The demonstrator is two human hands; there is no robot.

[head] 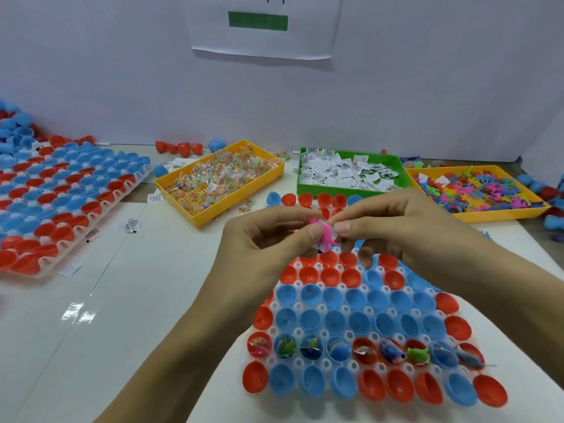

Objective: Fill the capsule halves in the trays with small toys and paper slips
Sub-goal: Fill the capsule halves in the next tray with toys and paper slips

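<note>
While both hands meet above the middle of the worktop, the left hand and the right hand pinch one pink toy together with a scrap of white paper between thumbs and fingertips. Directly beneath them, toward the near right corner, lies a white tray of red and blue capsule halves; one row near its front edge already carries toys and slips. Beyond the hands, toward the far edge, stand a yellow bin of wrapped beads, a green bin of paper slips and a yellow bin of coloured toys. A second tray of capsule halves occupies the left edge. The pale worktop is glossy, backed by a white wall with a taped sheet.
</note>
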